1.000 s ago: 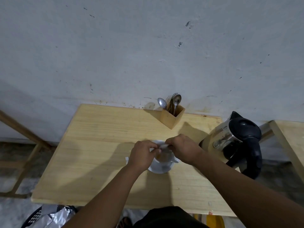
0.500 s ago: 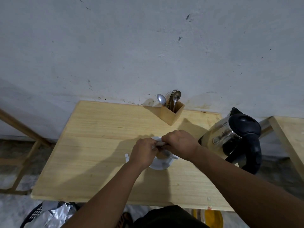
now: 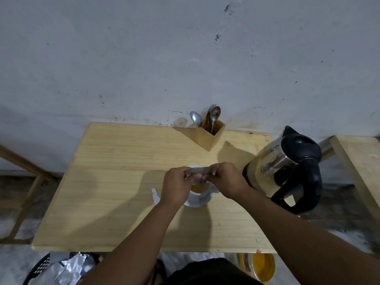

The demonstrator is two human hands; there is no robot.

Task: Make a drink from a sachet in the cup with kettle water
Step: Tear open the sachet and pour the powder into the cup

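Note:
A white cup (image 3: 200, 195) stands on a white saucer (image 3: 196, 203) in the middle of the wooden table (image 3: 115, 182); brownish-orange contents show inside it. Right above the cup I hold a narrow silvery sachet (image 3: 200, 171) level, my left hand (image 3: 177, 186) pinching its left end and my right hand (image 3: 225, 178) pinching its right end. The hands hide much of the cup. The steel kettle (image 3: 275, 163) with black lid and handle stands at the table's right edge, close to my right wrist.
A small torn white strip (image 3: 155, 194) lies left of the saucer. A wooden holder (image 3: 209, 135) with spoons and a fork stands at the back by the wall. A second wooden surface (image 3: 357, 161) is at far right. Below the table: a basket with foil wrappers (image 3: 59, 270) and a yellow container (image 3: 263, 267).
The sachet, bunched between my fingers before, is now held stretched out level above the cup, with my hands slightly further apart. The camera has tilted slightly.

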